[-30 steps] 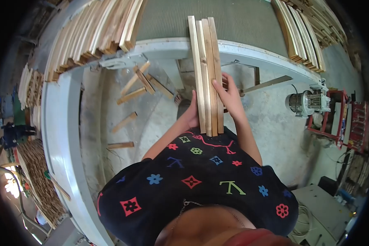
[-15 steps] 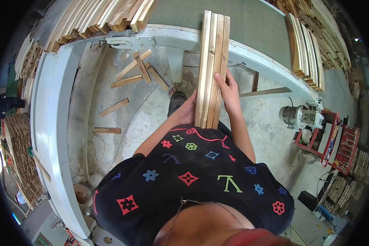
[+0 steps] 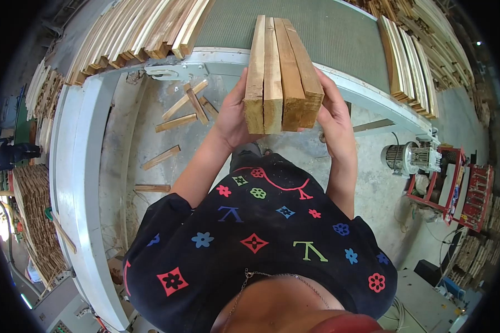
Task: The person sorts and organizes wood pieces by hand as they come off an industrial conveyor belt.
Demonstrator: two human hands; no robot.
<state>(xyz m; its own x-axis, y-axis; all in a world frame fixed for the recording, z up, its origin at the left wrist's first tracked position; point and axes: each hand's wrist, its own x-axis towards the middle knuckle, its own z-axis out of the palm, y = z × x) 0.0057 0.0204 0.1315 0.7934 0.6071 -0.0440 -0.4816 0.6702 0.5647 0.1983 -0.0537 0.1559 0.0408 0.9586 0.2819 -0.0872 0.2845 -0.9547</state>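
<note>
The fingers of the left hand (image 3: pixel 230 119) and the right hand (image 3: pixel 334 114) are curled and pressed on both sides of a bundle of four wooden slats (image 3: pixel 280 72). The bundle is raised at 12 o'clock, over the green conveyor belt (image 3: pixel 339 33). It looks gathered and even, but not yet laid down. Slat stacks (image 3: pixel 133 28) lie at 11 o'clock.

Bundle of four wooden slats (image 3: pixel 280 72)
Pale, rough-sawn strips pressed side by side, cut ends facing the camera, far ends reaching over the green conveyor belt (image 3: pixel 339 33); clasped from both sides.
</note>
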